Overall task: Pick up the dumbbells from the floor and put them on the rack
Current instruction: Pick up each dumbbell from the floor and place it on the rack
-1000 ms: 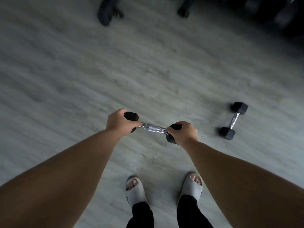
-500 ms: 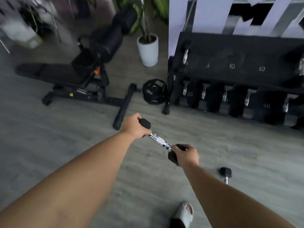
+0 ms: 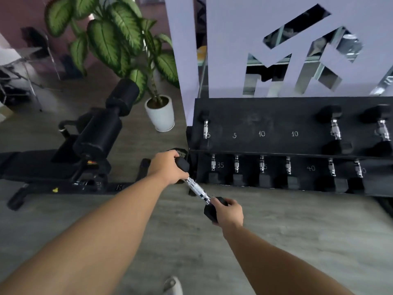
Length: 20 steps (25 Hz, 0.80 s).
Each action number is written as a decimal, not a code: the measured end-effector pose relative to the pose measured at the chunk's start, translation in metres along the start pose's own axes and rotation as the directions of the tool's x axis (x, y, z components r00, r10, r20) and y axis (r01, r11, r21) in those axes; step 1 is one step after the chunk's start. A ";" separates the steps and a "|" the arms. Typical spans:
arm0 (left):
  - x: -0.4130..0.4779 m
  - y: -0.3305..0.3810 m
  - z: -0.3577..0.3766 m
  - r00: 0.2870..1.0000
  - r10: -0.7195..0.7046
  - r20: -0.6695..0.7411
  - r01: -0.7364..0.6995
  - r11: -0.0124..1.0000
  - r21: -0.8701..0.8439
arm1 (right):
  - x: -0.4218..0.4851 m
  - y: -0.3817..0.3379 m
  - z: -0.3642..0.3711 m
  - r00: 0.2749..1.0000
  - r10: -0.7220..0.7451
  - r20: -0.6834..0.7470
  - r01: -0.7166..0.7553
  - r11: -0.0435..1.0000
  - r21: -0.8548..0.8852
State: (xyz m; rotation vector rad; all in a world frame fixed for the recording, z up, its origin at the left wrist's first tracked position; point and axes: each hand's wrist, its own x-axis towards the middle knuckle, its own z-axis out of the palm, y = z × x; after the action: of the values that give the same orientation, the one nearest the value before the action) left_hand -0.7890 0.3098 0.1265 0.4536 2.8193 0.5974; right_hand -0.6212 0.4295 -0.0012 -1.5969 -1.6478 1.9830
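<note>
I hold a small black hex dumbbell (image 3: 196,188) with a chrome knurled handle in the air, slanting from upper left to lower right. My left hand (image 3: 167,166) grips its far head and my right hand (image 3: 228,212) grips its near head. It hangs just in front of the left end of the black dumbbell rack (image 3: 276,122). The rack's top shelf carries chalk numbers 5, 5, 10, 10, with one dumbbell (image 3: 205,129) at its left and two at its right; the marked middle spots are bare. The lower shelf holds several dumbbells.
A black weight bench (image 3: 93,145) lies to the left on the grey floor. A potted plant in a white pot (image 3: 161,114) stands beside the rack. A weight plate (image 3: 180,153) leans at the rack's left foot. A white panel (image 3: 255,39) rises behind the rack.
My view has lifted from the floor to the rack. The held dumbbell has moved forward towards the rack's left end and turned slanted. The second dumbbell on the floor has left the view.
</note>
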 end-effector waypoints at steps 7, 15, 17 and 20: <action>0.146 0.062 0.006 0.947 0.305 0.098 -0.309 0.951 0.030 | 0.084 -0.071 0.031 0.983 0.037 -0.180 -0.010 0.988 0.152; 0.284 0.163 0.036 0.834 0.509 0.213 -0.542 0.829 0.138 | 0.189 -0.137 0.044 0.947 0.133 -0.291 -0.019 0.931 0.364; 0.318 0.179 0.042 0.838 0.512 0.190 -0.542 0.823 0.171 | 0.226 -0.156 0.049 0.955 0.146 -0.258 -0.041 0.927 0.372; 0.362 0.199 0.056 0.826 0.523 0.210 -0.561 0.798 0.221 | 0.269 -0.177 0.056 0.957 0.156 -0.245 -0.051 0.921 0.386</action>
State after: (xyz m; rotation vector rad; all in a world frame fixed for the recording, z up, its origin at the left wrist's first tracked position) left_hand -1.0593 0.6264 0.1060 1.3390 2.6247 0.2420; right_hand -0.8706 0.6372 -0.0424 -1.7349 -1.0279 1.8753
